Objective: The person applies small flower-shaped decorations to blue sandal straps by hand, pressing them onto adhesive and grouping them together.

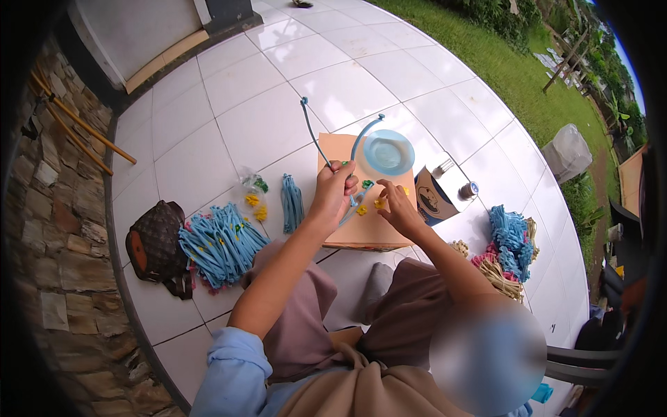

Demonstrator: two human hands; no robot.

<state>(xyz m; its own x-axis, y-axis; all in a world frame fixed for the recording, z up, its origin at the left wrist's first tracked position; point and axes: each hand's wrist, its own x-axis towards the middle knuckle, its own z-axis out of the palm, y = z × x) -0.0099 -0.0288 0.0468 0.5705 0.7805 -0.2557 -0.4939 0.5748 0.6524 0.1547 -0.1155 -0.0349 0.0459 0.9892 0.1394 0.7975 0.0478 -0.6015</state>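
My left hand [335, 191] is closed around a light blue cord [360, 137]. Two lengths of it rise from the fist and spread apart, each with a knob-like end. More blue cord hangs below the fist over a peach-coloured board [333, 146]. My right hand [397, 208] hovers over the board, fingers apart and slightly bent, with nothing visible in them. Close to its fingertips lie small yellow pieces [361, 210] and a green piece [367, 184]. On the board's far right part rests a round light blue dish [389, 152].
Left of the board are a bundle of blue cords [292, 203], a clear bag with yellow pieces [251, 200], a big cord pile [221, 244] and a brown backpack [154, 240]. At right stand a printed box [436, 197], a small jar [469, 190] and blue, pink and beige cord bundles [511, 243].
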